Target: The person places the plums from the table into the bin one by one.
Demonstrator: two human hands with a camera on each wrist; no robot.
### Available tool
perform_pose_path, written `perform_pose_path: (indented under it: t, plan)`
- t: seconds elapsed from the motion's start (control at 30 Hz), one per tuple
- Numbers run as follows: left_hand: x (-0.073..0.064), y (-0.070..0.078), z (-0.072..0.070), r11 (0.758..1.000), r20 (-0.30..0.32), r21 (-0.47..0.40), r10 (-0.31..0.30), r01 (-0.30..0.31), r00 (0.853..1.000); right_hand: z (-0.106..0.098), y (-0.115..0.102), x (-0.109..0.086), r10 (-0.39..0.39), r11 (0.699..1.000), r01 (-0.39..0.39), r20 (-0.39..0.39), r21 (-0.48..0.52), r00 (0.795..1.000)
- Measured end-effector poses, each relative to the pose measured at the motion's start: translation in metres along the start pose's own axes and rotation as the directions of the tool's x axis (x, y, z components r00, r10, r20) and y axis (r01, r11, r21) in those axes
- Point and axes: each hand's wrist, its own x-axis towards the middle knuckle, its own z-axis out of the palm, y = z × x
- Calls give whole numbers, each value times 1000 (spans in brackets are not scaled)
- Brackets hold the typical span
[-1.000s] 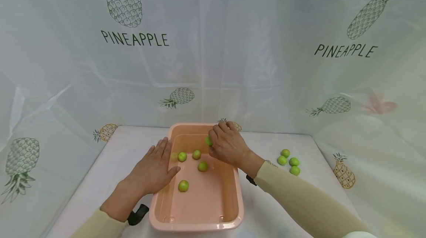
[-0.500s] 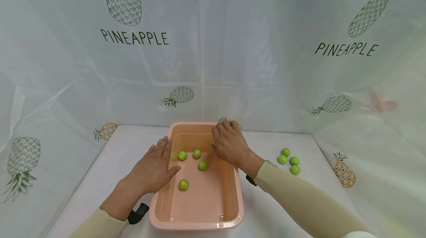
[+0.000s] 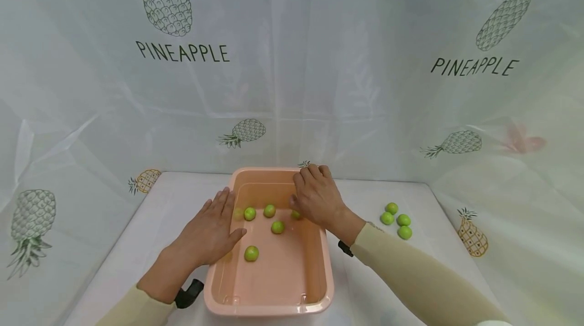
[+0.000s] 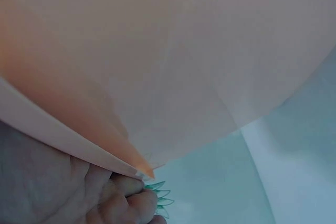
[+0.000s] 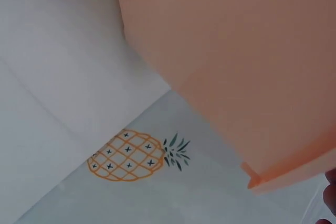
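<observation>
Green fruits are sitting in the tub, likely light, firm and rolling easily, best pinched around the middle. The left hand is resting straight-fingered against it; the right hand's grip I cannot tell.

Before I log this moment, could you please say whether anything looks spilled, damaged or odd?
Nothing stands out: the pink tub looks intact, green fruits lie inside, and four more fruits sit grouped on the table to its right.
</observation>
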Motion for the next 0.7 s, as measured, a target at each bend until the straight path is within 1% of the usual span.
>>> perform_pose_path:
  t: [0.17, 0.23, 0.33, 0.4, 0.5, 0.57, 0.63, 0.7]
  plan:
    - [0, 0, 0, 1000, 5, 1, 5, -5, 1000, -7, 15, -9, 11, 1000, -10, -113, 7, 993]
    - [0, 0, 0, 1000, 6, 0, 4, -4, 1000, -9, 26, -15, 28, 1000, -28, -152, 3, 988]
    - [-1, 0, 0, 1000, 6, -8, 1, -1, 1000, -10, 48, -30, 79, 997, -78, -185, 16, 980]
    - [-1, 0, 0, 1000, 8, -10, 2, -2, 1000, -9, 65, -45, 123, 992, -121, -193, 25, 973]
    - [-1, 0, -1, 1000, 13, -5, 4, -4, 1000, -5, 91, -73, 191, 982, -187, -189, 40, 963]
    - [0, 0, -1, 1000, 15, 2, 4, -4, 1000, -4, 108, -95, 242, 970, -239, -167, 38, 956]
    - [0, 0, -1, 1000, 14, 5, 3, -3, 1000, -3, 124, -116, 297, 955, -296, -149, 33, 943]
    - [0, 0, -1, 1000, 14, 5, 3, -3, 1000, -3, 137, -137, 360, 933, -359, -120, 31, 925]
